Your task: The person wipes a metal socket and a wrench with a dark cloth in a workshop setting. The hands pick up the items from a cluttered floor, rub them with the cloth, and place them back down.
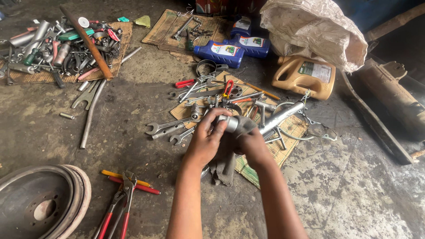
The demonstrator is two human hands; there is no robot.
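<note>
My left hand [207,136] grips a short shiny metal cylinder [229,122] at its left end. My right hand [252,142] holds a dark grey rag [226,163] wrapped round the cylinder's right end, and the rag hangs down towards the floor. Both hands are over a woven mat [290,146] strewn with spanners [166,128], a long silver tube [283,116] and red-handled pliers [227,88].
A brake drum [42,201] lies at lower left beside red-handled pliers [124,203] and a yellow-handled tool. A second tool heap [62,46] with a wooden stick is at upper left. Blue oil bottles [221,52], a tan jug [305,75] and a white sack [314,31] stand behind.
</note>
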